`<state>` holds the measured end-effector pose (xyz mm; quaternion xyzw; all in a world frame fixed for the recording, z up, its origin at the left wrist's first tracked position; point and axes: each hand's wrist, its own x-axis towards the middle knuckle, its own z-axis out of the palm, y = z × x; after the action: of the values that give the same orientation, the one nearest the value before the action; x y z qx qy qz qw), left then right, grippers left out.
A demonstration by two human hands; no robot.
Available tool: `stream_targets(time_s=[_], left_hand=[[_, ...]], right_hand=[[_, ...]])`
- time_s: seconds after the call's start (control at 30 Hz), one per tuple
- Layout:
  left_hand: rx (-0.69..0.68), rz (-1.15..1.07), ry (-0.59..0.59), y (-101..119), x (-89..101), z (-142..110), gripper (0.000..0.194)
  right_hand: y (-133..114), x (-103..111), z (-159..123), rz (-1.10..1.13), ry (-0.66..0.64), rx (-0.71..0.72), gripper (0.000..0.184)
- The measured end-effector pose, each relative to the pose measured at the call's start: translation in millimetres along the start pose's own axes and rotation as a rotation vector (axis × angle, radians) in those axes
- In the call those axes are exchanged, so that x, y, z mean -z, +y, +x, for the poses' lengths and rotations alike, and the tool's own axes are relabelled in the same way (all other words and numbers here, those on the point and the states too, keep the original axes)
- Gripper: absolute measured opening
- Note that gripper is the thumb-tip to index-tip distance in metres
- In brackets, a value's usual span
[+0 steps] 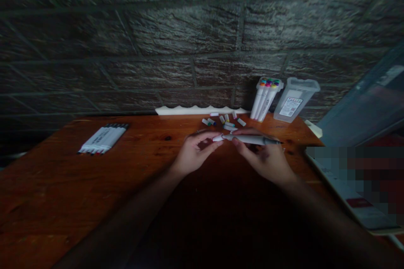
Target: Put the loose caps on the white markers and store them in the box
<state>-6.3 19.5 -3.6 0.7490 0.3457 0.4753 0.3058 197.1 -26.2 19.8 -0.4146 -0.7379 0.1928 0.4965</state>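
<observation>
Near the middle of the wooden table (151, 168), my two hands meet over a marker. Between the thumb and fingers of my left hand (196, 151) is a small white marker cap (217, 138). My right hand (267, 159) grips the white marker (252, 139), which lies nearly level with its dark end pointing right. The marker's left tip is at the cap; whether it sits inside cannot be made out. Just behind my hands lie several loose marker caps (229, 125) with coloured ends.
A clear case holding upright markers (263, 98) stands at the back right, beside another clear plastic case (295, 101) with a label. Flat on the left lies a row of white markers (104, 138). A brick wall (202, 38) rises behind the table.
</observation>
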Motion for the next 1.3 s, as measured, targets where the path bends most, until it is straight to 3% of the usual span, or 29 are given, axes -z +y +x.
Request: stream_targets(time_s=[0.1, 0.27, 0.37, 0.67, 0.93, 1.3], left_hand=[[0.008, 0.023, 0.003, 2, 0.4, 0, 0.021], [0.019, -0.013, -0.003, 3, 1.9, 0, 0.022], [0.046, -0.042, 0.019, 0, 1.9, -1, 0.025], [0.079, -0.069, 0.042, 3, 2.4, -1, 0.025], [0.051, -0.012, 0.031, -4, 3.0, -1, 0.025], [0.024, 0.083, 0.029, 2, 4.2, -1, 0.025]], right_hand=[[1, 1, 1, -0.052, 0.012, 0.022, 0.021], [13, 17, 9, -0.271, 0.195, -0.022, 0.022], [16, 22, 11, -0.239, 0.235, -0.064, 0.022], [11, 10, 8, -0.066, 0.224, -0.058, 0.021], [4, 0, 2, 0.025, 0.1, -0.003, 0.02], [4, -4, 1, 0.005, 0.01, 0.048, 0.024]])
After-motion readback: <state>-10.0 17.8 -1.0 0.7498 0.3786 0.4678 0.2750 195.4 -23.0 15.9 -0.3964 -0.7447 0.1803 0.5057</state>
